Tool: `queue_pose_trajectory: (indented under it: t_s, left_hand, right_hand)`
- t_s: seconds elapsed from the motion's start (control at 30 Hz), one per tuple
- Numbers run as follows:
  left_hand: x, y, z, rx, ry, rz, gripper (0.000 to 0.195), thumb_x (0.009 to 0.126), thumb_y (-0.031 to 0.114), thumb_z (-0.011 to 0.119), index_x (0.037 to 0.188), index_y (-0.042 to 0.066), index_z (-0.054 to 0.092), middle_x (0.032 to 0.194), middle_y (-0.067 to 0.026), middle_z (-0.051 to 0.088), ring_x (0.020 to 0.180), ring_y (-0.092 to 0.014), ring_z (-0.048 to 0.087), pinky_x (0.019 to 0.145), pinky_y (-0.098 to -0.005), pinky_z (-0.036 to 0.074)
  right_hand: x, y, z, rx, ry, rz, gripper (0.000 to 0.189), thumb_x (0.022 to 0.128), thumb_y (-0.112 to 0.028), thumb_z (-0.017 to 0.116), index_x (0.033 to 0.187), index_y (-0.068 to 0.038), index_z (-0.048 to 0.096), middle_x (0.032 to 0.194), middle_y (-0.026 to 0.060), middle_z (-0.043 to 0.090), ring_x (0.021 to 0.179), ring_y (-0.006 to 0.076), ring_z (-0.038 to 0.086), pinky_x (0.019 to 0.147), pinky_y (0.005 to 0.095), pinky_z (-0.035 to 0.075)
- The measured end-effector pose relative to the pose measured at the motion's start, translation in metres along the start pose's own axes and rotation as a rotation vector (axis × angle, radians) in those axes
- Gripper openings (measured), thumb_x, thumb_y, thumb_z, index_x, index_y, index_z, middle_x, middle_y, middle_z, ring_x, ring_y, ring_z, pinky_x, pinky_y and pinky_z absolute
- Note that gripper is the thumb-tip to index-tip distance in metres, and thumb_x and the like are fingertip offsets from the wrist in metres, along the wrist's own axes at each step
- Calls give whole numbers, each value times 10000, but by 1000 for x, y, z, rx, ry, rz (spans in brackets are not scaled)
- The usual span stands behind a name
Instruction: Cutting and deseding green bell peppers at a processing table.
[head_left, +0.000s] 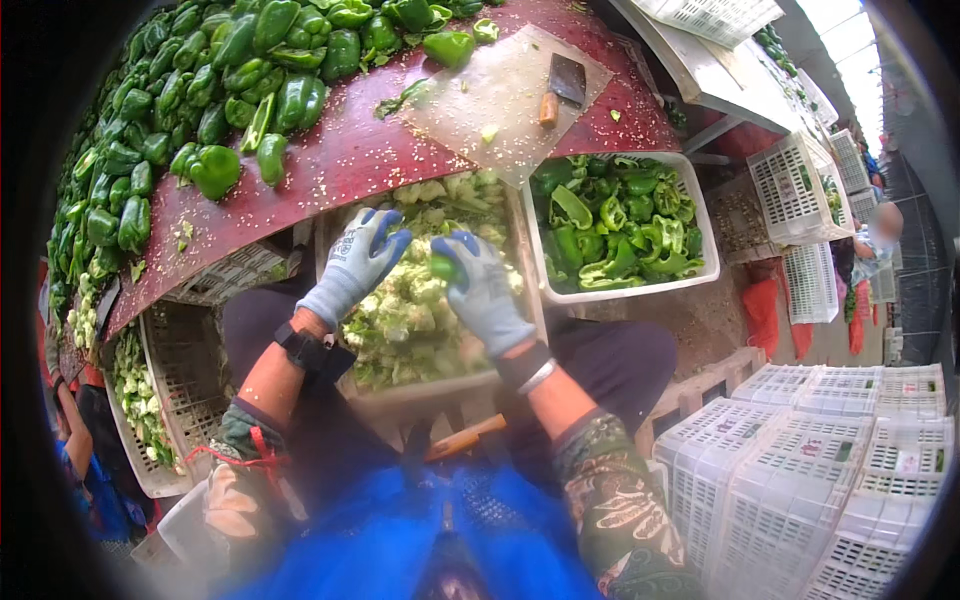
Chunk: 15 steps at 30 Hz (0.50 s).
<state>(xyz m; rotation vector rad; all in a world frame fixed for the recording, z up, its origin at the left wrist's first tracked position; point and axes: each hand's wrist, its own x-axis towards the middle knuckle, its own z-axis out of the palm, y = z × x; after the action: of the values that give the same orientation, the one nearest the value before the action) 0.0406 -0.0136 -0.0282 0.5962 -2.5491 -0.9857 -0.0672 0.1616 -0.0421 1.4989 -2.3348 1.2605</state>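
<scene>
Both my hands wear grey-and-blue work gloves above a crate of pale pepper cores (405, 315). My right hand (480, 277) is closed around a piece of green bell pepper (444, 268). To its left, my left hand (360, 259) has its fingers curled; whether it holds anything cannot be made out. A white crate of cut green peppers (619, 225) stands to the right. On the red table above, whole green peppers (217, 171) lie heaped at the left. A cleaver with a wooden handle (550, 110) rests on a translucent sheet (517, 82).
The edge of the red table (300, 202) curves just beyond my hands. A wooden handle (466, 437) lies near my lap. Stacked white plastic crates (795, 465) stand at lower right. Another crate of cores (139, 397) and a co-worker's arm (73, 427) are at left.
</scene>
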Motion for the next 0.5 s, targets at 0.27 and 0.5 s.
queue_pose_trajectory:
  t_s: [0.27, 0.5]
  left_hand:
    - [10, -2, -9, 2, -62, 50, 337, 899, 252, 634, 1136, 15, 596, 988, -159, 578, 872, -299, 606, 754, -364, 487]
    - [20, -7, -21, -20, -77, 5, 336, 889, 284, 655, 1120, 46, 601, 960, -128, 578, 845, -264, 606, 736, -383, 486]
  right_hand:
    - [19, 190, -105, -627, -138, 542, 492, 796, -219, 620, 1267, -115, 523, 1227, 186, 550, 1129, 376, 514, 961, 502, 424]
    - [-28, 243, -62, -1021, -503, 1054, 885, 852, -631, 512, 1532, -169, 182, 1562, 279, 76, 1438, 475, 65, 1073, 660, 233]
